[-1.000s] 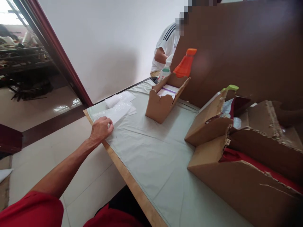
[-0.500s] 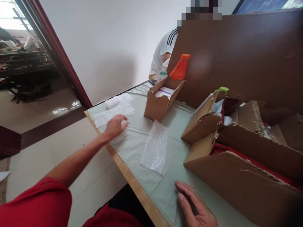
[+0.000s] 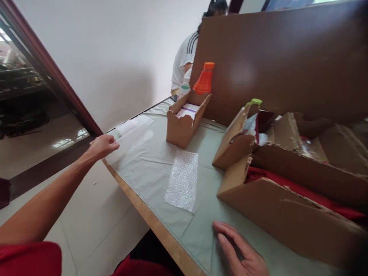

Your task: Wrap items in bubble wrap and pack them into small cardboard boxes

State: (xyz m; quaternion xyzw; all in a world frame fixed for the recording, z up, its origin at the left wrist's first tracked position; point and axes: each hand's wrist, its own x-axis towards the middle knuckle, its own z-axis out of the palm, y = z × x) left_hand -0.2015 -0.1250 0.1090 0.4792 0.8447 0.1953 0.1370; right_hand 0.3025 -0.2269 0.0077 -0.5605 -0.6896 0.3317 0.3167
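Note:
At the table's far left corner, my left hand (image 3: 104, 146) pinches the end of a clear bubble wrap piece (image 3: 130, 143), which is smeared by motion. Just behind it lies another bubble wrap piece (image 3: 137, 123). A third, the bubble wrap sheet (image 3: 182, 180), lies flat in the middle of the table. My right hand (image 3: 241, 249) rests at the near edge of the cloth, its thumb and fingers apart and nothing between them. Right of it stands the nearest cardboard box (image 3: 276, 209), with red fabric (image 3: 287, 188) inside.
A small cardboard box (image 3: 179, 130) with white packets stands at the back, near an orange bottle (image 3: 204, 79) and a white bottle (image 3: 184, 87). Another open cardboard box (image 3: 234, 149) holds mixed items. A brown panel (image 3: 258, 57) rises behind; a person (image 3: 184, 53) sits beyond it.
My left hand has moved left to the table corner and closed on a bubble wrap piece, which has shifted with it. My right hand stays in place. The view has turned slightly.

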